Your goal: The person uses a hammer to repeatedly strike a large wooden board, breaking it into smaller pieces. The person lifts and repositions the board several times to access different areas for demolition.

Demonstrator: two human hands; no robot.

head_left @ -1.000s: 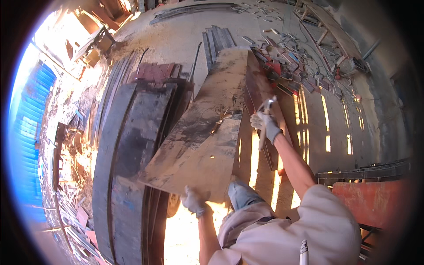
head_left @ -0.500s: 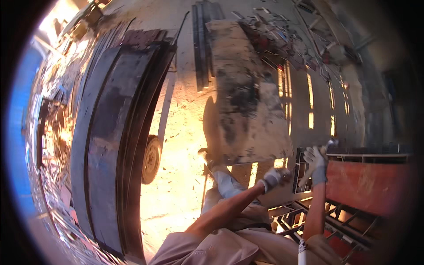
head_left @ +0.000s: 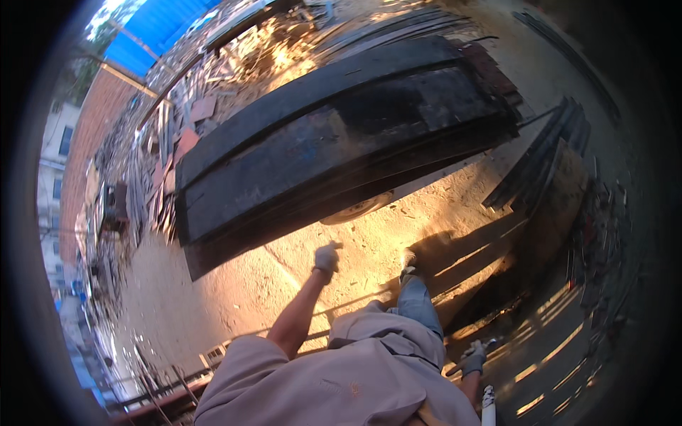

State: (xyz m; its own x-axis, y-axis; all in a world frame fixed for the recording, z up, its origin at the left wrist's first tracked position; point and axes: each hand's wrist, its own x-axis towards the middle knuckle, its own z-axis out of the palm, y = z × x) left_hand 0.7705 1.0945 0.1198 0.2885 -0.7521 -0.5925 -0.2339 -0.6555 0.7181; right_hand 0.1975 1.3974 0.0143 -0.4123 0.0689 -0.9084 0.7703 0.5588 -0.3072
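My left hand [head_left: 327,257], in a pale grey work glove, is held out over the sunlit ground, short of a long dark metal panel structure [head_left: 284,163]. Its fingers are curled in; anything inside them is too small to make out. Low at my right side, my right hand [head_left: 472,357], gloved too, is closed around what looks like a hammer. The hammer's shiny metal head [head_left: 491,343] pokes out past the fingers, and the end of its handle shows on the other side. Shadow and blur hide its detail.
Under the panel structure shows a wheel [head_left: 359,208]. Dark metal bars [head_left: 543,156] lie at the right beside a shadowed sheet [head_left: 561,192]. Scrap pieces [head_left: 160,170] are heaped at the left. A white cigarette [head_left: 488,405] juts up at the lower edge.
My view has swung left, away from the red metal piece and frame at the right. The panel structure now lies across in front. My hands have moved apart, the right one lower.
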